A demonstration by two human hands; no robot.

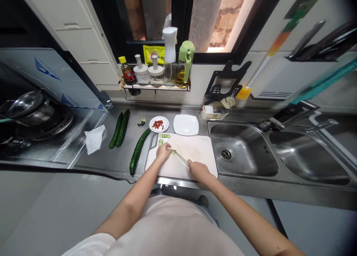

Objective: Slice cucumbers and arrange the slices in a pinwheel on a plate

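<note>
My right hand (199, 170) is wrapped round the handle of a knife (182, 158), whose blade slants up and left across the white cutting board (200, 152). A cucumber slice (173, 152) sits by the blade's tip. Just left of it is my left hand (164, 152), its fingers drawn together near the board; anything between them is too small to make out. Beyond that hand lie a short row of cucumber slices (165, 136) and a smaller overlapping group, near the board's upper left corner. One whole cucumber (138, 152) rests beside the board's left edge.
Two more cucumbers (119, 129) and a crumpled white tissue (95, 139) lie to the left. Behind the board stand a dish of red pieces (158, 124) and a white plate (186, 125). A double sink (242, 152) adjoins on the right; a seasoning rack (158, 87) hangs behind.
</note>
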